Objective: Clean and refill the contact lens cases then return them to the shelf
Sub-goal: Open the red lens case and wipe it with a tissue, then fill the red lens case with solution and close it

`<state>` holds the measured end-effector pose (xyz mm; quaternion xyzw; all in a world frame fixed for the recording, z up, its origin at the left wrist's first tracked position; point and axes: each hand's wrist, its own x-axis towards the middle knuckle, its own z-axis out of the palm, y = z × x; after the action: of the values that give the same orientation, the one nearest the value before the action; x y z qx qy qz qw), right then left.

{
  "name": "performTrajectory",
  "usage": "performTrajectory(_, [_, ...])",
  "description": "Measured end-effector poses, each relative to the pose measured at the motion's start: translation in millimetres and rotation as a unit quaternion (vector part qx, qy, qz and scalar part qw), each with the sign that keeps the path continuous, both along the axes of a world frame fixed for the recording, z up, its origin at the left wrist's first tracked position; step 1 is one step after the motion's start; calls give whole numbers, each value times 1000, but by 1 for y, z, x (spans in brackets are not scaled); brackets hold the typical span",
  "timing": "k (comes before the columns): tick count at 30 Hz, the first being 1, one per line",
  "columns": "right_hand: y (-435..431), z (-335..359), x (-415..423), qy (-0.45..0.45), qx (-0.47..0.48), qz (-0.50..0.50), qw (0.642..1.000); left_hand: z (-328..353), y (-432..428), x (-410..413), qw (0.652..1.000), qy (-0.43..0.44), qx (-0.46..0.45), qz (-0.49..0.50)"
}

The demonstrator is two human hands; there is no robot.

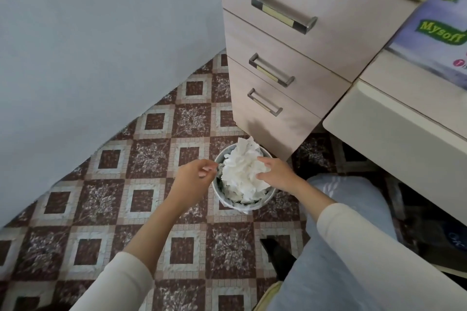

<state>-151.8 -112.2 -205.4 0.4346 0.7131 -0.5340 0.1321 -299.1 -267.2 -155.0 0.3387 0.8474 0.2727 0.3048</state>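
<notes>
Center frame, by drawer unit (290, 53): bin (228, 203) stuffed w/ crumpled tissue wad (242, 171). R hand (276, 171) rests on wad, fingers spread. L hand (198, 171) at bin's left rim, fingers loosely curled, holding nothing.

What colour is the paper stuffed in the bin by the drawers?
White. The crumpled paper heaps above the bin, clearest in the head view.

The left forearm (161, 222) and right forearm (312, 197) extended forward and downward, converging. The left hand (195, 171) hung with fingers loosely curled, holding nothing. The right hand (275, 171) faced palm down, fingers spread, slightly bent.
</notes>
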Motion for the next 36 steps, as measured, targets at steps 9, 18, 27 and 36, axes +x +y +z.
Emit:
performTrajectory(9, [4,55,31,76,35,-20,996,39,23,23,998,25,23,-46])
performTrajectory(18, [2,171,120,142,166,-18,976,99,69,79,982,40,122,-138])
performTrajectory(27, [16,252,236,119,346,-60,929,164,153,183,929,52,258,-259])
performTrajectory(36, [40,275,332,77,378,-172,906,172,233,268,899,85,225,-367])
